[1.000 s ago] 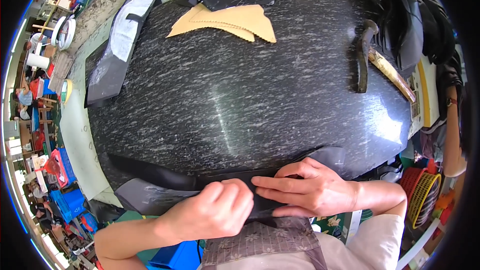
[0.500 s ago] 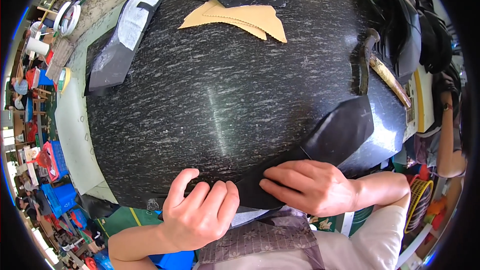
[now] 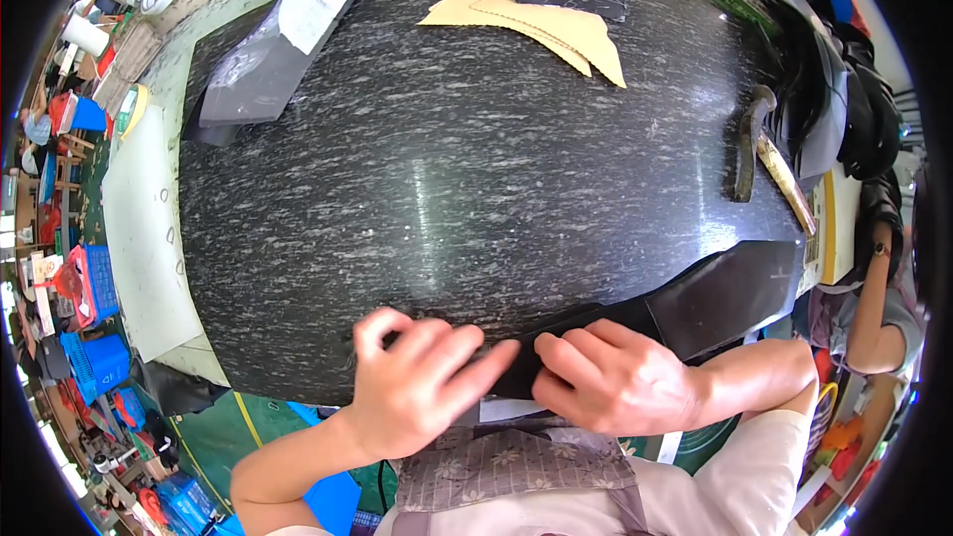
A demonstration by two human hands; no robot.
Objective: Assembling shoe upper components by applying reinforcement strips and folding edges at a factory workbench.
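Observation:
A long black leather-like piece (image 3: 730,298) lies along the near edge of the dark table, its wide end to the right. My right hand (image 3: 615,377) is closed on its middle part, with fingers curled against the upper surface. At the piece's left end is my left hand (image 3: 417,377), somewhat smeared by motion. Its fingers are bent, and one reaches toward the piece close to the right fingertips. Whether the left hand grips anything is hidden.
The table (image 3: 417,169) has a speckled black top. A hammer (image 3: 759,144) rests at the right, beside stacked black pieces (image 3: 809,69). Tan zigzag-edged pieces (image 3: 546,30) lie at the far side; a grey piece with white lining (image 3: 308,10) is far left. Another person's arm (image 3: 869,308) shows at right.
The black piece has swung flatter, its wide end moving right and nearer. My left hand has risen slightly and moved right, one finger stretching out. The view has shifted, moving the table's things in the picture.

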